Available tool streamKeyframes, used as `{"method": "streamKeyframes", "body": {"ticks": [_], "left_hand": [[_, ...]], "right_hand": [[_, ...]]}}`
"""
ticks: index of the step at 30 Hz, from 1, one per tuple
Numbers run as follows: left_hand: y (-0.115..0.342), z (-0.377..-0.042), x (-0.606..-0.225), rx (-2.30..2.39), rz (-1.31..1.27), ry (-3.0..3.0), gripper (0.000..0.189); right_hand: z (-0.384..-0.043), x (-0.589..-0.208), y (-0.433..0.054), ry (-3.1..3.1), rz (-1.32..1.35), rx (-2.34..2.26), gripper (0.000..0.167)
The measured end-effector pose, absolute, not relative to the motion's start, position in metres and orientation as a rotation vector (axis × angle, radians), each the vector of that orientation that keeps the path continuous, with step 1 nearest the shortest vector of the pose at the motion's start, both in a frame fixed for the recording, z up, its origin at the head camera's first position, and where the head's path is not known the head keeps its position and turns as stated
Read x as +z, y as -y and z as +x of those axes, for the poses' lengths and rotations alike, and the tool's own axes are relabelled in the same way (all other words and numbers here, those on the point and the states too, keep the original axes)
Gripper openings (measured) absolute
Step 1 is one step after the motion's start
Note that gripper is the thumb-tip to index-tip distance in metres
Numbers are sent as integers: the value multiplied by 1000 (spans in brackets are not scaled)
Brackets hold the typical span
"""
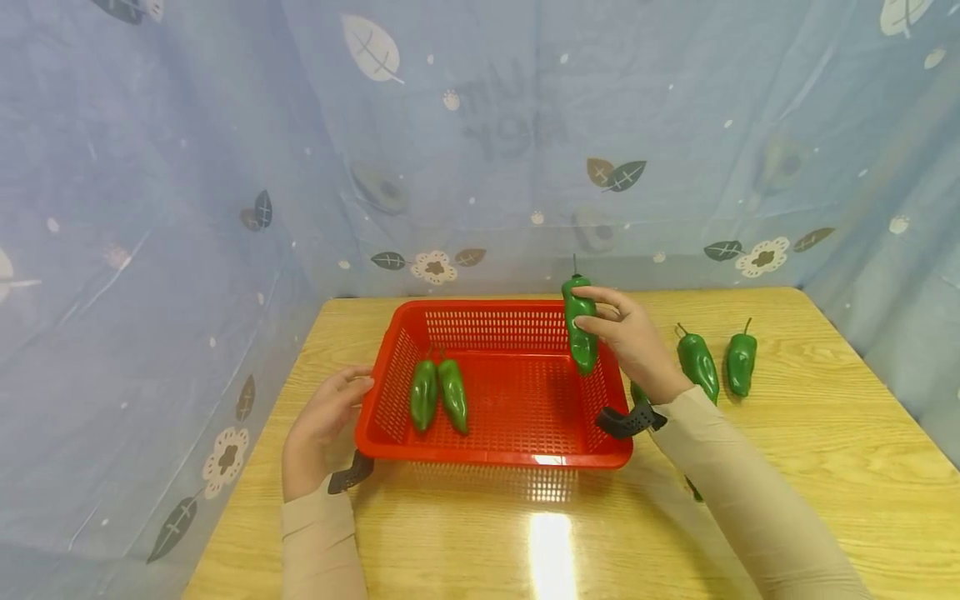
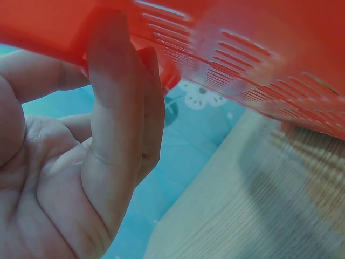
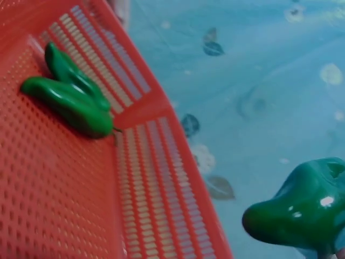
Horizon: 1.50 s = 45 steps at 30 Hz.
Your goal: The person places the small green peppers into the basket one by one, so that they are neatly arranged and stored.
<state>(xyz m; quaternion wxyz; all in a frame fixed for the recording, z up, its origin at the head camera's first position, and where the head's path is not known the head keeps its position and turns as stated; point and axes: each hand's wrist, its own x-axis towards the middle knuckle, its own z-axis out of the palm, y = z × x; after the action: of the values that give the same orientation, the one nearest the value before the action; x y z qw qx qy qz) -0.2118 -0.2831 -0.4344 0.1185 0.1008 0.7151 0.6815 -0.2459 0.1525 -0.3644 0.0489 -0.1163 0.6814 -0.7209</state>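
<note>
My right hand [image 1: 633, 340] pinches a green chili pepper [image 1: 579, 317] between fingers and thumb, stem up, over the right side of a red plastic basket [image 1: 495, 457]. That pepper's lower end [image 3: 291, 216] shows at the right of the right wrist view. Two more green peppers lie side by side in the left part of the basket, one on the left [image 1: 423, 395] and one on the right [image 1: 453, 395]. At the basket's left end my left hand [image 1: 322, 421] grips the rim, its fingers [image 2: 110, 108] bent up against the red edge in the left wrist view.
On the wooden table [image 1: 810, 467], right of the basket, lie a long green pepper [image 1: 698, 364] and a shorter pepper [image 1: 741, 365]. Bits of other green show beside the right wrist and forearm, mostly covered. A blue patterned curtain [image 1: 480, 167] hangs behind and along the sides.
</note>
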Motion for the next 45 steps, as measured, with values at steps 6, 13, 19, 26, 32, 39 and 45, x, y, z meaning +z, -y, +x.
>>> {"method": "streamKeyframes", "body": {"ticks": [6,13,19,26,32,39,45], "left_hand": [[284,-213,-438,2004,270,-2094,42],[283,-213,-437,1984,271,-2107,42],[282,-213,-435,1975,269,-2114,41],[281,-214,-432,1963,250,-2128,40],[282,-214,-431,1975,264,-2130,40],[283,-214,-433,1977,269,-2119,40],[283,-212,-434,1984,273,-2113,42]], "right_hand": [[-259,-371,-124,-2040,-312,-2138,46],[-265,-381,-93,-2055,-238,-2014,44],[-269,-389,-71,-2077,-214,-1913,39],[-271,-400,-51,-2086,-146,-1800,37],[-271,-412,-35,-2147,-155,-1678,39],[-273,-429,-22,-2199,-189,-1598,38],[-272,-441,-16,-2335,-261,-1471,36]]}}
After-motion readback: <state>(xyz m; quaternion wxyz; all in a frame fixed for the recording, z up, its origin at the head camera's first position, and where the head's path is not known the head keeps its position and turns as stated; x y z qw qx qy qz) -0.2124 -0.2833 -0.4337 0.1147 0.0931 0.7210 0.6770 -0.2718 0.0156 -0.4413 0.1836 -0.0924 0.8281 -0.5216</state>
